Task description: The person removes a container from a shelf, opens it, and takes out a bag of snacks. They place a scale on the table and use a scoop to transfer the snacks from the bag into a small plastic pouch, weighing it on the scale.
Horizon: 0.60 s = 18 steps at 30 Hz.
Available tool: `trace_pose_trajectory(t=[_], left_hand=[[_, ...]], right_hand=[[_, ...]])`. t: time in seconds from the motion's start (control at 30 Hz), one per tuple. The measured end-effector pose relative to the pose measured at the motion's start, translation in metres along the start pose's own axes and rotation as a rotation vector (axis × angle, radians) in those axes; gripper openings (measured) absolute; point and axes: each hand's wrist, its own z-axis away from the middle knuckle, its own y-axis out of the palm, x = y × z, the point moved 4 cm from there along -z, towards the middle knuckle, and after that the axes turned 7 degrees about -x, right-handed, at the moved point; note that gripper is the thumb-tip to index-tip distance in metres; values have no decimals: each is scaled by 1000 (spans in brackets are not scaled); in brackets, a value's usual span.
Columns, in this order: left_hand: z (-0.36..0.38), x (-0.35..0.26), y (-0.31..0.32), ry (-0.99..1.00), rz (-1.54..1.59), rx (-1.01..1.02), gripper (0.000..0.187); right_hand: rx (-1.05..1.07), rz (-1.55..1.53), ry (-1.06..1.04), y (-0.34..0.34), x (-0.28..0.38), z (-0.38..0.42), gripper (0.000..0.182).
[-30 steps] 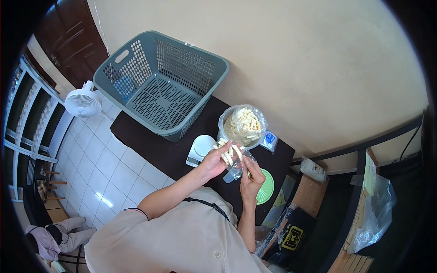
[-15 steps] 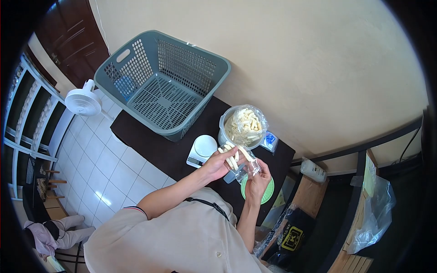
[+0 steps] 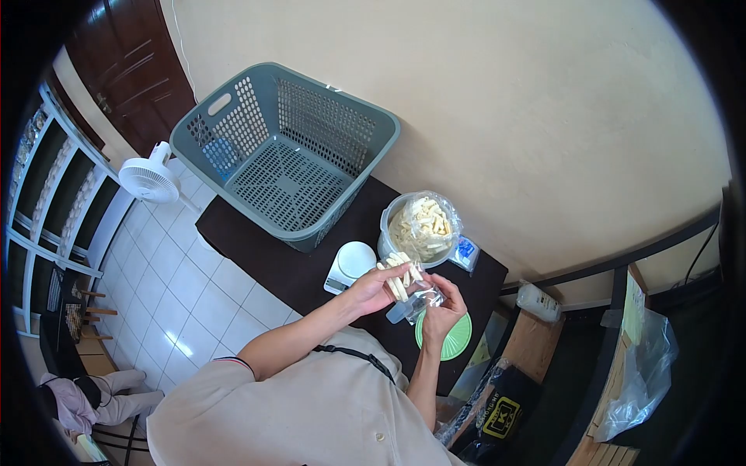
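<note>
Several pale sticks (image 3: 399, 284) lie in my left hand (image 3: 373, 292), whose fingers are curled round them. Beside it my right hand (image 3: 443, 307) pinches a small clear plastic bag (image 3: 423, 303), its mouth facing the sticks. Just beyond both hands stands a round tub (image 3: 386, 242) lined with plastic and filled with more pale sticks (image 3: 427, 221). A white scale (image 3: 355, 260) is left of my left hand. Under my right hand lies a green round lid (image 3: 454, 339), partly hidden, with a bluish plastic piece (image 3: 399, 312) near it.
A large grey-green basket (image 3: 295, 182) stands on the dark table (image 3: 256, 247). Behind the tub is a blue-and-white packet (image 3: 465, 253). A white fan (image 3: 149, 181) is at the left; a person (image 3: 116, 394) is at the lower left. Shelving (image 3: 536, 342) holds a plastic container (image 3: 538, 301).
The sticks in my left hand are now closer together at the bag's mouth, and my right hand's fingers have shifted on the bag. The whole view has moved slightly.
</note>
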Motion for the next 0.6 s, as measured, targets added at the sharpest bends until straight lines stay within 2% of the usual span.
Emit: trace_pose_trajectory(t=[0.07,0.17,0.23,0.3,0.33,0.37,0.43,0.5,0.57,0.6], left_hand=[[-3,-1,-5,3,-5,-17,31],[-1,1,-13,-4,-20,-53,32],[1,0,-22,54,-88,-158,35],[0,-4,-42,59,-61,-229,35],[0,-8,-56,64,-35,-296,36],[2,-12,-71,91,-30,-356,36],[14,-23,-79,148,-23,-441,36],[22,-31,-92,170,-15,-455,34],[26,-32,-96,189,4,-473,32],[28,-33,-94,180,10,-482,33]], right_hand=[[8,-11,78,4,3,0,46],[-1,81,37,5,-2,0,50],[-17,132,66,3,-5,-1,53],[241,203,95,10,0,-8,55],[429,132,141,7,-12,-14,52],[429,129,145,-4,-15,-24,52],[666,-7,477,-10,-30,-36,44],[330,0,415,-10,-39,-62,29],[191,310,103,-4,-59,-94,27],[195,311,103,6,-61,-107,27]])
